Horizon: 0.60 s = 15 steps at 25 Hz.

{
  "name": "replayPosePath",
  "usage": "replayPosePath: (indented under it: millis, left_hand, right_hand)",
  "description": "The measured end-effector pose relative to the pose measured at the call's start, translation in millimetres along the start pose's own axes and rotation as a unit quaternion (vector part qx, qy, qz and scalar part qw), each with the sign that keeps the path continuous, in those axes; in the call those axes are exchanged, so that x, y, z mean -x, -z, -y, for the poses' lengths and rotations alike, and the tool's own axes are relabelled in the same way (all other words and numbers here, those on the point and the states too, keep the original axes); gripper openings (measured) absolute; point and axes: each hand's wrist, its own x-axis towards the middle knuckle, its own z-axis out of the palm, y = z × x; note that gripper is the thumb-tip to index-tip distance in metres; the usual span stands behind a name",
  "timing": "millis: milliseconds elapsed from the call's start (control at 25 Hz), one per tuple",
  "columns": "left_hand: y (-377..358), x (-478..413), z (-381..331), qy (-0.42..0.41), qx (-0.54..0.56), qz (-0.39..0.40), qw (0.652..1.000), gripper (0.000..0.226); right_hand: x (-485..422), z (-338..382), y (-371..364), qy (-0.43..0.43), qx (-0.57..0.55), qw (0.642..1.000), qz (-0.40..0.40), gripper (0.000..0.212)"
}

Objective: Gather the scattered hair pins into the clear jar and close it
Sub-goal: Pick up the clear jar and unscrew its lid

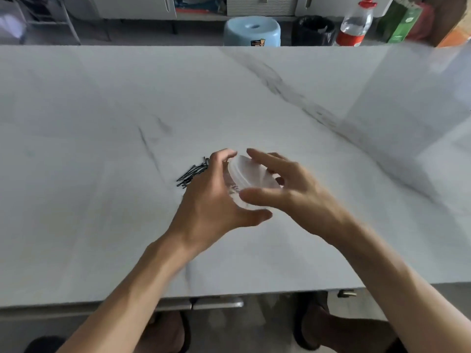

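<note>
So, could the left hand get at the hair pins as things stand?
Probably not right away. The left hand is wrapped round the clear jar, so it would have to let go first. The hair pins lie on the table just left of it, with nothing over them.
</note>
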Motion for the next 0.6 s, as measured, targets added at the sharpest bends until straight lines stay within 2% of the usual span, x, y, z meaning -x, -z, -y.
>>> replayPosePath:
  millis: [80, 160, 280, 360, 440, 520, 600]
  left_hand:
    - [10, -3, 1, -0.012, 0.021, 0.018, 1.0, 0.095]
    - [15, -2, 3, -0.049, -0.04, 0.027, 0.998, 0.091]
    - [14, -2, 10, -0.114, -0.171, 0.021, 0.978, 0.09]
    - [13, -3, 15, -0.13, -0.212, 0.016, 0.969, 0.091]
    - [13, -3, 15, -0.143, -0.207, 0.019, 0.968, 0.093]
    - [12, -2, 12, -0.135, -0.179, 0.026, 0.974, 0.097]
    - [10, -2, 9, -0.134, -0.171, 0.023, 0.976, 0.096]
  right_hand:
    - [-4, -4, 11, 0.021, -0.029, 0.997, 0.076, 0.09]
    - [-5, -9, 13, 0.016, -0.018, 0.993, 0.112, 0.103]
    - [-7, -12, -1, -0.014, 0.089, 0.994, 0.059, 0.105]
    - [-8, -11, -4, -0.01, 0.168, 0.985, 0.042, 0.089]
    - [-6, -8, 0, 0.017, 0.172, 0.983, 0.061, 0.077]
    - [-3, -9, 7, 0.054, 0.159, 0.982, 0.085, 0.091]
    - [0, -12, 9, 0.049, 0.103, 0.989, 0.098, 0.109]
